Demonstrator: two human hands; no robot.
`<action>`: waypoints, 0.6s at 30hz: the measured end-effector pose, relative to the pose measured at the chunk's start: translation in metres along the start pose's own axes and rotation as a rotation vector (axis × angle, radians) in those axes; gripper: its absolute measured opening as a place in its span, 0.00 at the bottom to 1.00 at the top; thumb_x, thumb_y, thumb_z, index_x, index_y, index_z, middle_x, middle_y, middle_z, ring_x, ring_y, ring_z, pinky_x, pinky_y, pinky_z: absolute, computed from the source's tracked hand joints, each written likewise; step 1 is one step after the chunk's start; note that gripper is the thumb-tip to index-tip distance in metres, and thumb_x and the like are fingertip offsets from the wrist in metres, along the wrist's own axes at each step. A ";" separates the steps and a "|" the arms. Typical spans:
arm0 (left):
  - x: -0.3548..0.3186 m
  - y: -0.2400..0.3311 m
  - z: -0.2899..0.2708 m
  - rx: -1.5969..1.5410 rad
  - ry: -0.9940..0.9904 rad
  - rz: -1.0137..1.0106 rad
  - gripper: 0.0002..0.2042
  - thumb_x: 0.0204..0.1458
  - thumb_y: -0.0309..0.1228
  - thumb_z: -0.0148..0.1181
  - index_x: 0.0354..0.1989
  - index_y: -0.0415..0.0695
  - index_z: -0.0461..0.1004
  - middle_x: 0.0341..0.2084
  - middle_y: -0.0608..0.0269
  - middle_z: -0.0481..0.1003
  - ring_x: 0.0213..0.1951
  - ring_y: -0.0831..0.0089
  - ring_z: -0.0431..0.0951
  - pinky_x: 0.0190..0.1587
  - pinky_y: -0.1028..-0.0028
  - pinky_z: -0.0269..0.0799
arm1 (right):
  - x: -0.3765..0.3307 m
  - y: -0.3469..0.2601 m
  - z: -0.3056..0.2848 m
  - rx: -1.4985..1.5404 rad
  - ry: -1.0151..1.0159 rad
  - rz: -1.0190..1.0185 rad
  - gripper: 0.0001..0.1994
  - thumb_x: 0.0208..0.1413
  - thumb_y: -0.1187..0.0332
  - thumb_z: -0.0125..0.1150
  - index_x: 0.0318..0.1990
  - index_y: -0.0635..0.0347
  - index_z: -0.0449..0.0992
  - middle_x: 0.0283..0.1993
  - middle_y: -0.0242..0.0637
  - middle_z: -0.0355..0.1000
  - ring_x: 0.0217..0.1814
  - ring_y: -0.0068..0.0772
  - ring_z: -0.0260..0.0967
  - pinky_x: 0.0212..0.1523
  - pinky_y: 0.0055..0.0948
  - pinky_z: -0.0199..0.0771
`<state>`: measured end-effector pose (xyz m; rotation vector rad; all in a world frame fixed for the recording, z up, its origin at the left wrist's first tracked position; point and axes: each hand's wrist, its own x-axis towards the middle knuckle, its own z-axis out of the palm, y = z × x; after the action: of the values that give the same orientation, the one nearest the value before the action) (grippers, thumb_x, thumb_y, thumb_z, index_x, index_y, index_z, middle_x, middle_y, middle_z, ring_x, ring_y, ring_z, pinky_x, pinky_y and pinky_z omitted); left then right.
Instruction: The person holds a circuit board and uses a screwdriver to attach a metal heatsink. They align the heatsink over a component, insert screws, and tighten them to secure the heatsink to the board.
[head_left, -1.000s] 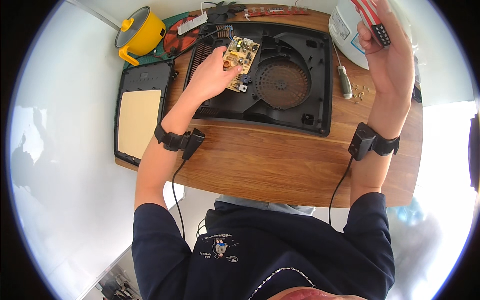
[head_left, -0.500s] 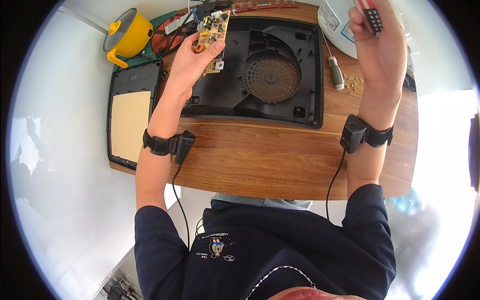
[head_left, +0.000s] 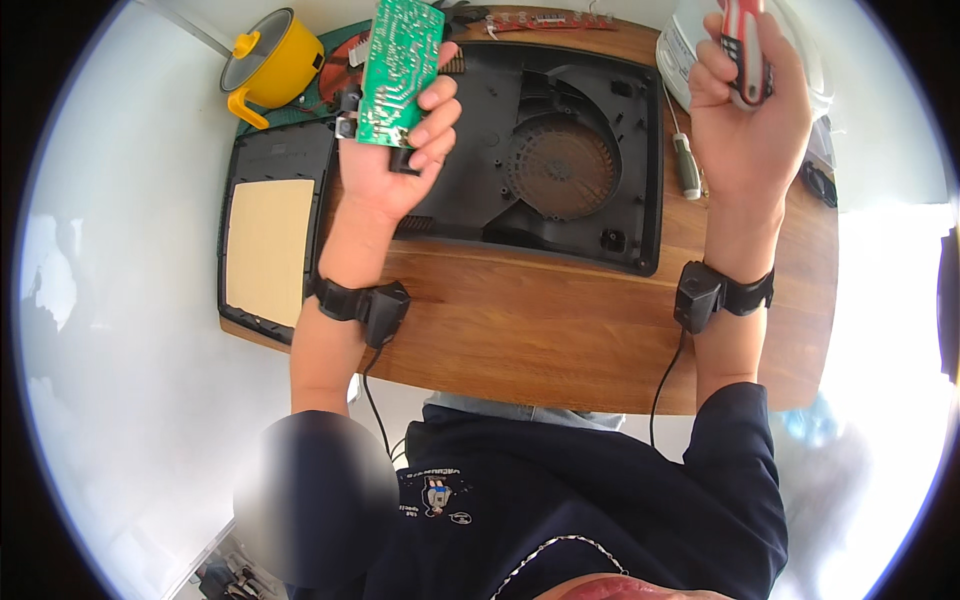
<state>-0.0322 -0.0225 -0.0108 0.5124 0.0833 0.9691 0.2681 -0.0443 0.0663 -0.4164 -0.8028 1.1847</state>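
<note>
My left hand (head_left: 400, 185) grips a circuit board (head_left: 402, 75) by its edges, raised over the far left of the table. Its green soldered face shows; dark parts stick out at its lower end. On the right, my right hand (head_left: 752, 150) is closed around the handle of a red, black and grey hand tool (head_left: 745, 55). The tool's working end is out of sight, so its kind is unclear. Between the hands lies a black plastic housing (head_left: 480, 205) with a round vented grille (head_left: 562, 170). A screwdriver (head_left: 687, 165) with a grey-green handle rests beside the housing, near my right hand.
At the left lies a black panel with a tan sheet (head_left: 268, 240). Behind it stands a yellow pot (head_left: 287, 70). A narrow red strip (head_left: 545, 22) lies along the back edge. A white container (head_left: 675, 45) stands at the back right, and a dark coiled item (head_left: 820, 184) lies near the right edge.
My left hand has turned the circuit board over, from its component face to its green soldered face. The tool in my right hand has tilted and shows more of its handle.
</note>
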 end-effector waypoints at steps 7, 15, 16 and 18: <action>0.009 -0.008 0.000 -0.106 -0.063 0.034 0.33 0.70 0.45 0.47 0.72 0.27 0.54 0.33 0.59 0.63 0.22 0.74 0.61 0.18 0.74 0.59 | -0.009 0.003 0.004 -0.161 -0.012 0.224 0.17 0.71 0.61 0.53 0.56 0.67 0.72 0.38 0.37 0.75 0.30 0.26 0.72 0.29 0.27 0.75; 0.021 0.029 0.011 -0.142 -0.163 0.188 0.33 0.68 0.39 0.49 0.73 0.29 0.49 0.36 0.58 0.62 0.24 0.72 0.63 0.20 0.74 0.62 | -0.004 0.008 -0.005 -0.963 -0.055 0.131 0.19 0.71 0.55 0.57 0.54 0.64 0.79 0.26 0.24 0.66 0.21 0.13 0.59 0.24 0.18 0.57; 0.020 0.027 0.017 -0.161 -0.151 0.219 0.31 0.67 0.38 0.52 0.71 0.32 0.52 0.37 0.57 0.62 0.26 0.71 0.65 0.22 0.74 0.65 | -0.002 0.009 -0.006 -0.976 -0.030 0.163 0.18 0.66 0.57 0.63 0.51 0.63 0.80 0.27 0.25 0.69 0.25 0.15 0.63 0.27 0.19 0.62; 0.020 0.031 0.014 -0.177 -0.190 0.253 0.25 0.66 0.37 0.55 0.64 0.34 0.58 0.38 0.57 0.62 0.28 0.69 0.66 0.23 0.73 0.67 | 0.001 0.009 -0.011 -0.995 0.019 0.229 0.15 0.57 0.60 0.73 0.46 0.60 0.84 0.30 0.26 0.75 0.33 0.18 0.73 0.33 0.19 0.72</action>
<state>-0.0406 0.0025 0.0189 0.4557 -0.2417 1.1577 0.2703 -0.0393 0.0536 -1.3579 -1.3276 0.9091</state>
